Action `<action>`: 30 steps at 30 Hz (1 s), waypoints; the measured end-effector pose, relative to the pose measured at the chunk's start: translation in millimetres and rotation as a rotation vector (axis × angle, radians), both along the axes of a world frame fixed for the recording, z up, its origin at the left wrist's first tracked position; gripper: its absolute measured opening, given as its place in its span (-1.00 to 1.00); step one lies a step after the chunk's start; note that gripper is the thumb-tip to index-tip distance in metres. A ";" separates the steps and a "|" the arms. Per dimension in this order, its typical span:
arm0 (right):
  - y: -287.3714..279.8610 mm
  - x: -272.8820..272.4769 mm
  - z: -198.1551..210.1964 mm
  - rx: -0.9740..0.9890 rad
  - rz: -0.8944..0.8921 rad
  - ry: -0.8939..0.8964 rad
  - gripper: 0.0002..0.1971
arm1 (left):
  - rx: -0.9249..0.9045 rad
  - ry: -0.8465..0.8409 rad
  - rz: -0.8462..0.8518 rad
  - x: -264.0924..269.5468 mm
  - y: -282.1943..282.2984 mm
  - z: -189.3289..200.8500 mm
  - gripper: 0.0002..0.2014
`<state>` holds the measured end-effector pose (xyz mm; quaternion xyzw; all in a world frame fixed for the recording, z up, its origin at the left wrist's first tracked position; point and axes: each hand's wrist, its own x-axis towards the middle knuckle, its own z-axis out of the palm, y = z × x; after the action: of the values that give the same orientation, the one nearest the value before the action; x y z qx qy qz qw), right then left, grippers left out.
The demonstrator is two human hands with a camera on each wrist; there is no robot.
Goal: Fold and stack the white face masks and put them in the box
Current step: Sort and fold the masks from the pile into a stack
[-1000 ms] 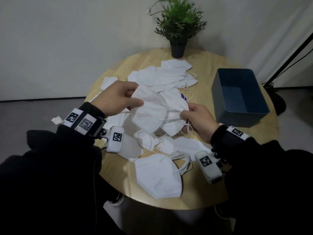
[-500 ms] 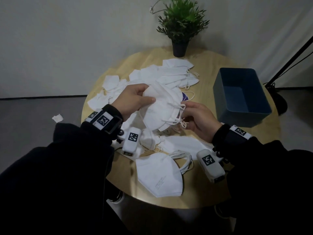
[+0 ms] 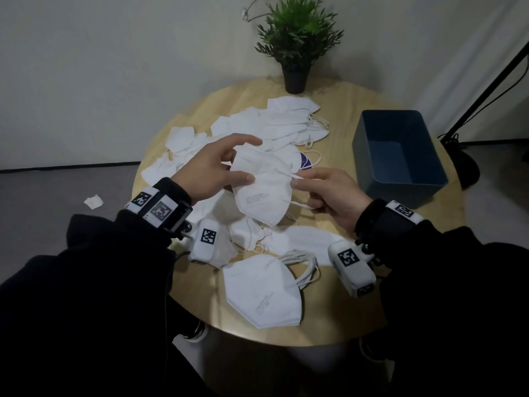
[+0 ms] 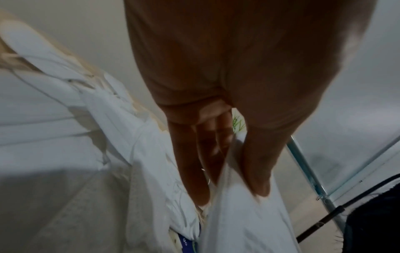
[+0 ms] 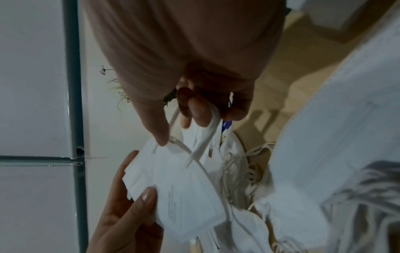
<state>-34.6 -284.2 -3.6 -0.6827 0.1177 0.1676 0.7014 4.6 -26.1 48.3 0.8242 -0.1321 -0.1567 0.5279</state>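
A folded white face mask [image 3: 262, 193] is held above the round wooden table [image 3: 337, 319], printed side up. My left hand [image 3: 246, 161] pinches its left edge between thumb and fingers, as the left wrist view shows on the mask [image 4: 242, 222]. At the mask's right edge, my right hand [image 3: 300, 190] pinches the ear loops [image 5: 207, 135]. A stack of folded masks [image 3: 263, 293] lies near the front edge. Loose masks [image 3: 286, 124] cover the back and left of the table. The blue box [image 3: 398, 156] stands open at the right.
A potted plant [image 3: 296, 38] stands at the table's far edge by the wall. A dark stand and cable [image 3: 463, 116] rise behind the box. A scrap of white paper [image 3: 93, 201] lies on the floor to the left.
The mask has gone from spread open to folded flat. My left hand shifted to its left edge, and my right hand now draws the ear loops out to the right.
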 end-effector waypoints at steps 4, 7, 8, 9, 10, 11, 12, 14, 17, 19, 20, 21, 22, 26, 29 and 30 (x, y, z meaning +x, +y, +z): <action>2.0 -8.2 7.8 -0.063 0.131 -0.063 -0.81 | 0.038 0.012 -0.018 -10.5 6.4 2.7 -0.74; 2.1 -15.2 14.2 -0.098 0.221 -0.069 -0.83 | 0.090 0.006 -0.075 -19.7 17.7 6.9 -0.62; 1.9 -18.1 15.7 -0.100 0.256 -0.058 -0.84 | 0.102 0.015 -0.091 -24.1 21.6 9.2 -0.59; 1.5 -21.0 16.0 -0.111 0.291 -0.035 -0.77 | 0.108 0.035 -0.108 -28.9 24.7 11.4 -0.59; 1.6 -24.4 16.5 -0.122 0.331 -0.011 -0.76 | 0.115 0.068 -0.129 -34.0 27.3 12.8 -0.62; 2.2 -28.8 17.9 -0.134 0.377 0.013 -0.79 | 0.129 0.108 -0.154 -39.3 29.5 13.0 -0.64; 2.3 -33.7 18.8 -0.147 0.435 0.040 -0.82 | 0.155 0.156 -0.183 -44.6 31.1 12.5 -0.66; 1.6 -41.7 17.4 -0.188 0.547 0.096 -0.84 | 0.218 0.275 -0.237 -55.7 34.7 7.0 -0.68; 2.8 -52.1 15.2 -0.287 0.624 0.123 -0.90 | 0.286 0.446 -0.303 -72.0 37.8 -6.6 -0.68; 3.9 -55.3 12.5 -0.328 0.616 0.132 -0.85 | 0.301 0.518 -0.305 -80.6 37.9 -16.4 -0.68; 4.5 -55.7 11.3 -0.331 0.600 0.140 -0.82 | 0.310 0.538 -0.304 -83.5 37.9 -20.5 -0.68; 4.4 -55.8 10.2 -0.332 0.588 0.150 -0.80 | 0.321 0.549 -0.304 -85.3 37.9 -24.0 -0.67; 4.5 -55.6 9.5 -0.332 0.584 0.158 -0.78 | 0.330 0.552 -0.306 -86.6 37.4 -26.4 -0.66; 5.0 -54.4 10.5 -0.356 0.587 0.177 -0.75 | 0.431 0.474 -0.321 -88.2 33.5 -27.5 -0.64; 6.7 -51.1 11.3 -0.352 0.479 0.095 -0.83 | 0.559 0.371 -0.363 -84.5 30.5 -20.3 -0.69; 6.3 -48.1 10.1 -0.339 0.391 0.056 -0.79 | 0.623 0.311 -0.370 -80.5 30.6 -17.4 -0.70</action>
<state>-82.7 -277.8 6.5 -0.7955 0.0292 0.2966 0.5275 -75.9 4.5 30.9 0.8736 -0.1432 -0.4046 0.2292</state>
